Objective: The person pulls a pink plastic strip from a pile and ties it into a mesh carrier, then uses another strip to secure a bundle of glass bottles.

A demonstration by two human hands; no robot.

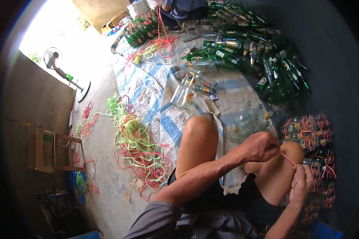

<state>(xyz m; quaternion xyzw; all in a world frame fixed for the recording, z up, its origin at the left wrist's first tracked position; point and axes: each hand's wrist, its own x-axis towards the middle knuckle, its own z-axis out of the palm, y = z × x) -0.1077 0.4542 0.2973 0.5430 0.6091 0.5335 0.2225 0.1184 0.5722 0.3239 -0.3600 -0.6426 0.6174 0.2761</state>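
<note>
A thin pinkish-red plastic strap [288, 159] stretches between my two hands, over my right knee. My left hand [263, 146] is closed in a fist around one end, its arm reaching across my body. Lower and farther right, my right hand [302, 181] pinches the other end between thumb and fingers. Just beyond my left hand stands a cluster of clear glass bottles [247, 123]. On the right, beside my knee, bundles of bottles tied with red strap [307, 129] sit in a row; my right arm partly hides the nearer ones.
A tangled heap of green and red straps [133, 137] lies on the left. Loose clear bottles [183, 93] rest on the white-and-blue sheet [147, 85]. Green bottles [263, 59] pile up at the far right. Another person [183, 10] sits at the back. A fan [62, 71] and wooden stool [64, 151] stand left.
</note>
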